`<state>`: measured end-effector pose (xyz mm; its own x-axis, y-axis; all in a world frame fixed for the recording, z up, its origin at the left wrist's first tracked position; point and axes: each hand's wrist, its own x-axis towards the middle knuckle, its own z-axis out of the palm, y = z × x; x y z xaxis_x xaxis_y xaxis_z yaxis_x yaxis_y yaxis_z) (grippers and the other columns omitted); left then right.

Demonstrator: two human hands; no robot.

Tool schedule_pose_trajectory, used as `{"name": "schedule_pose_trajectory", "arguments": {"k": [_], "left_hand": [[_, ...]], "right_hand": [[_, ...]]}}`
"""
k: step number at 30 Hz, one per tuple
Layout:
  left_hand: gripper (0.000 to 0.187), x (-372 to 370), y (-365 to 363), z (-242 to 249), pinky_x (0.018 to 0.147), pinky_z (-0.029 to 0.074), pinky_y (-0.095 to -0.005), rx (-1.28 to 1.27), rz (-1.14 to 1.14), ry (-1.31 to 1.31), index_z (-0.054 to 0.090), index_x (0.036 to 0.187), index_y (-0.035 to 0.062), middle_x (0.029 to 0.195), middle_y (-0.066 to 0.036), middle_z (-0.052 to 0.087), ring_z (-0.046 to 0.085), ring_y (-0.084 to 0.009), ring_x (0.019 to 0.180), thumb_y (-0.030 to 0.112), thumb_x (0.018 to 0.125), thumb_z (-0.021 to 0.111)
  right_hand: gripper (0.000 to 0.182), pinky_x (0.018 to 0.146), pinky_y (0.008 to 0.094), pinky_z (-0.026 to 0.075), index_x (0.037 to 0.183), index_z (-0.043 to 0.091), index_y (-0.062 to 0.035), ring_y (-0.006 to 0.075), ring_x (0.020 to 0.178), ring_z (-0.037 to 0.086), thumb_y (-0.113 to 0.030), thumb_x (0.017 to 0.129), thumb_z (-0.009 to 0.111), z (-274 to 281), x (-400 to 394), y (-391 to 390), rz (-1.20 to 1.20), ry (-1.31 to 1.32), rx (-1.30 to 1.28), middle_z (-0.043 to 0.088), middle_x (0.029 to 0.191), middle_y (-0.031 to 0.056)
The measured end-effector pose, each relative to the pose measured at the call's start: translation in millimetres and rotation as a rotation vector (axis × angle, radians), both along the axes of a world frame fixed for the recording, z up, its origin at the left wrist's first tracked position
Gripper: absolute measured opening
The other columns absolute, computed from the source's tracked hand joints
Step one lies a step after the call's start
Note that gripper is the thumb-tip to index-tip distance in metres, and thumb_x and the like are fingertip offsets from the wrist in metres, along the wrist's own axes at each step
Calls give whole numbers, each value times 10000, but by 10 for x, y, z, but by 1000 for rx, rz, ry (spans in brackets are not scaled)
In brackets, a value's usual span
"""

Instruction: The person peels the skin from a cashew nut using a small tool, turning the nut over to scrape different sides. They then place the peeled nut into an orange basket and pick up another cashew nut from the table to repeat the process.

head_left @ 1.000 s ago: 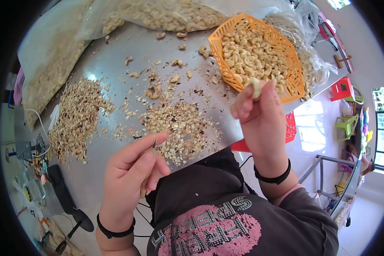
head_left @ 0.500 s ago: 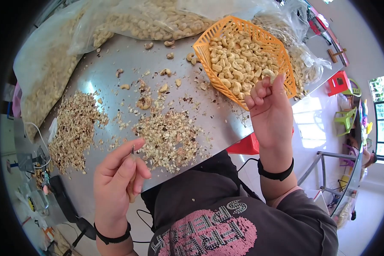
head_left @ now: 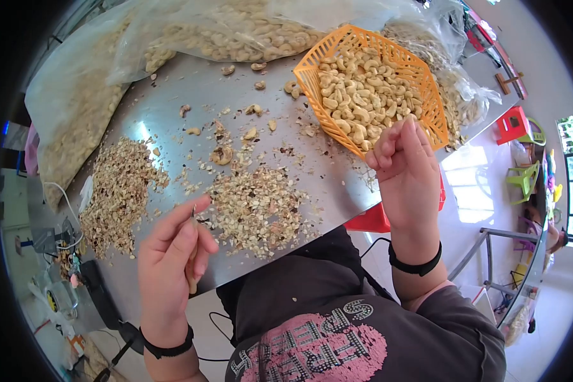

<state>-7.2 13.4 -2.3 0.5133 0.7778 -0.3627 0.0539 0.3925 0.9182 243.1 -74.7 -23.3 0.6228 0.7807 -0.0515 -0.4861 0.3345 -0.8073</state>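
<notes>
My left hand (head_left: 172, 254) is closed around a small knife-like tool (head_left: 192, 272); its thin metal tip shows between thumb and forefinger, its pale handle below the fingers. That hand is over the table's near edge, beside a heap of flaky cashew skins (head_left: 261, 210). My right hand (head_left: 406, 169) is raised at the near rim of an orange plastic basket (head_left: 312, 76) filled with peeled cashews (head_left: 363, 89). Its thumb and fingers are pinched together; whether a nut is between the fingertips, I cannot make out.
A second heap of skins (head_left: 118, 191) lies left on the metal table (head_left: 200, 86). Several loose cashews, one of them a curled nut (head_left: 221, 155), are scattered about. Large clear bags of cashews (head_left: 83, 121) line the back and left. A red stool (head_left: 369, 219) stands below the table edge.
A pale cashew showed at my right fingertips before; now I cannot make it out there, and those fingers have drawn closer together. My left hand keeps its hold on the tool. The view has shifted slightly.
</notes>
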Motion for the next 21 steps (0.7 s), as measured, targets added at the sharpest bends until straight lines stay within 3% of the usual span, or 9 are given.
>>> {"name": "schedule_pose_trajectory", "arguments": {"k": [8, 14, 17, 20, 21], "left_hand": [[243, -5, 277, 45, 394, 260, -127, 154, 48, 127, 515, 1052, 18, 647, -14, 523, 362, -10, 456, 112, 844, 430], [214, 101, 523, -51, 435, 289, -156, 400, -44, 412, 550, 994, 48, 633, 14, 504, 358, -1, 475, 149, 813, 497], [243, 171, 588, -182, 509, 370, -207, 536, -179, 522, 545, 985, 43, 681, -30, 540, 453, -67, 529, 171, 779, 536], [328, 310, 635, -250, 670, 431, -328, 755, -261, 621, 519, 1008, 21, 862, -152, 555, 549, -250, 749, 187, 730, 571], [328, 341, 655, -284, 670, 431, -328, 761, -255, 623, 519, 1008, 21, 862, -152, 555, 549, -250, 749, 187, 730, 571]], "right_hand": [[112, 561, 234, 394, 789, 482, -47, 83, 559, 431, -143, 845, 467, -24, -128, -11, 27, -68, -15, 477, 652, 13], [89, 559, 210, 388, 793, 477, -40, 80, 573, 461, -119, 834, 481, -53, -222, -44, 86, -72, -104, 499, 662, 15], [85, 557, 199, 385, 792, 481, -39, 78, 586, 474, -116, 828, 491, -62, -270, -40, 158, -38, -95, 508, 665, 13], [88, 561, 196, 386, 793, 485, -38, 76, 591, 475, -119, 826, 496, -87, -322, -36, 200, -88, -105, 509, 658, 11], [89, 564, 196, 386, 793, 484, -37, 75, 594, 474, -118, 823, 501, -85, -340, -40, 213, -100, -128, 508, 656, 10]]}}
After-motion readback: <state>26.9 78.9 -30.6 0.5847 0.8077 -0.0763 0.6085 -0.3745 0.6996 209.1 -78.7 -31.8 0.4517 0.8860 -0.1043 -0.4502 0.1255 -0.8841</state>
